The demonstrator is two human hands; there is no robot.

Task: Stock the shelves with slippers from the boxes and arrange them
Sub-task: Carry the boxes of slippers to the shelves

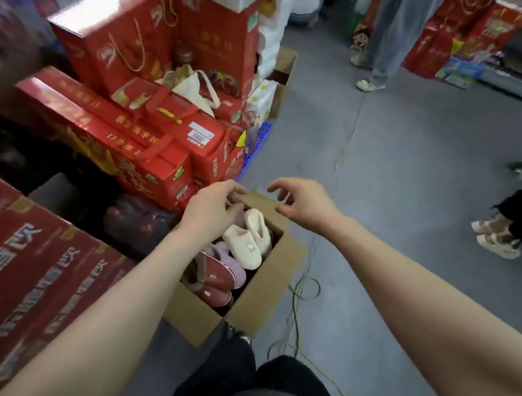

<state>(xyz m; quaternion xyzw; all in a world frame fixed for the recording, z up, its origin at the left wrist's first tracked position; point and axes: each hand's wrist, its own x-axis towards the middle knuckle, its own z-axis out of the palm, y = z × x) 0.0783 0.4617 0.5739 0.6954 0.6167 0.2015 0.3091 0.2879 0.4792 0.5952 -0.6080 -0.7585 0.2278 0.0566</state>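
Note:
An open cardboard box [261, 289] stands on the grey floor just ahead of my legs. Inside lie furry slippers: a cream pair [250, 239], a pink-lilac one [230, 263] and a dark red pair [212, 289]. My left hand [213, 206] reaches over the box's far left corner, its fingers curled down into the box by the cream slippers; whether it grips one is hidden. My right hand [301, 200] hovers above the box's far right edge, fingers loosely curled and spread, holding nothing.
Red gift cartons [138, 113] are stacked left and behind the box, with a large red carton [29, 265] at my near left. Yellow-green string [302, 292] trails on the floor. Two other people's legs stand at top right [379, 45] and right [502, 227].

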